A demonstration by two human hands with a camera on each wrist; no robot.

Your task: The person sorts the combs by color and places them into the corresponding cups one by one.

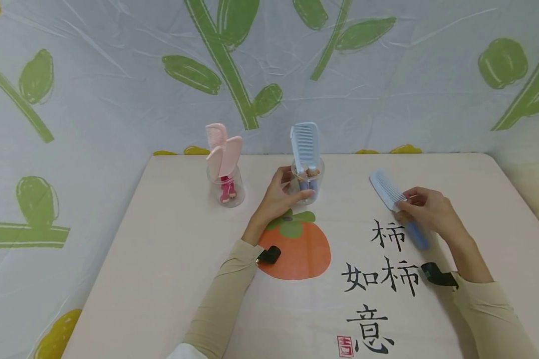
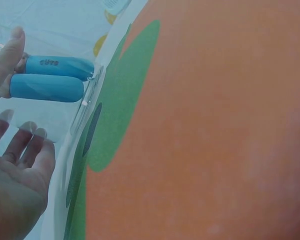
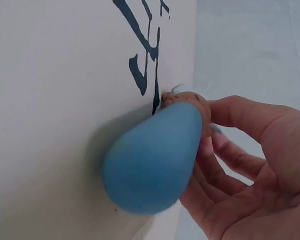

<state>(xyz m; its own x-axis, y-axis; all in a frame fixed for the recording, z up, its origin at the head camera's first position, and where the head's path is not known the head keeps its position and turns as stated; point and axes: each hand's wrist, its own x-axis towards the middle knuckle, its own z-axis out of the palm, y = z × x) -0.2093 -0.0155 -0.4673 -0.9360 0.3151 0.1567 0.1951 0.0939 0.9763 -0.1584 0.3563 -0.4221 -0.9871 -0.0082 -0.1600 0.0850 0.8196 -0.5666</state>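
Observation:
My left hand [image 1: 278, 197] holds a clear jar [image 1: 321, 173] from its left side, thumb in front and fingers behind. Light blue combs [image 1: 307, 144] stand in the jar, teeth ends up; their blue handles [image 2: 47, 87] show through its wall in the left wrist view. To the right, my right hand [image 1: 433, 212] pinches another light blue comb [image 1: 383, 185] around its neck, between head and handle. This comb slants, its toothed head pointing away to the left. In the right wrist view its rounded blue handle [image 3: 152, 160] hangs close over the tabletop, casting a shadow.
A second clear jar [image 1: 240, 194], holding several pink combs [image 1: 229, 157], stands left of the blue one. An orange persimmon picture [image 1: 296, 252] and black characters [image 1: 368, 334] decorate the tabletop [image 1: 161, 249]. Behind the table's far edge hangs a leaf-patterned cloth [image 1: 130, 89].

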